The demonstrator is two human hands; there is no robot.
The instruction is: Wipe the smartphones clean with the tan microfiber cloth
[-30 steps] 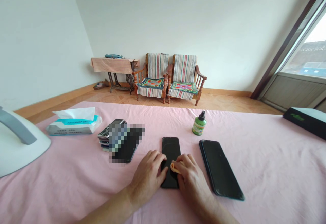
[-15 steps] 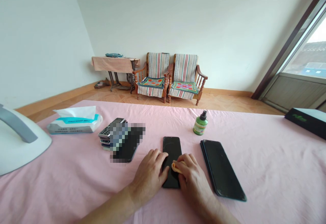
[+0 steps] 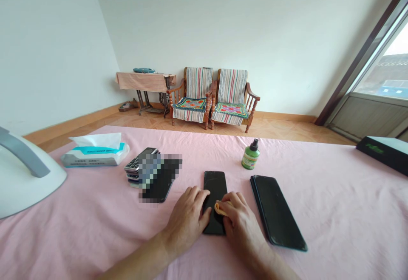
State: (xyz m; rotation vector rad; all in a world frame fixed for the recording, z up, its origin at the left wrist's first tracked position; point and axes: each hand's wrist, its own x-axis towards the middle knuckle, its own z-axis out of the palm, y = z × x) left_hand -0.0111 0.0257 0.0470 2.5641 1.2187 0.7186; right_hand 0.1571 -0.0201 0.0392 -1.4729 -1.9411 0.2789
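Head view: right hand (image 3: 241,219) clamped on crumpled orange cloth (image 3: 219,208), I'd wipe the flat black glass-faced phone (image 3: 215,183) corner to corner, left hand (image 3: 188,213) (thumb and fingers apart) bracing its left edge.

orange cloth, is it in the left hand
No, the orange cloth is in the right hand, while the left hand rests against the black smartphone.

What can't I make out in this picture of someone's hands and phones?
All in the head view:
Orange cloth: mostly hidden by the right hand.
Middle phone: left edge partly covered by the left hand.
Phone stack: partly masked by pixelation.
White object: cut off by the left edge.
Dark box: cut off by the right edge.
Green bottle: printing too small to read.
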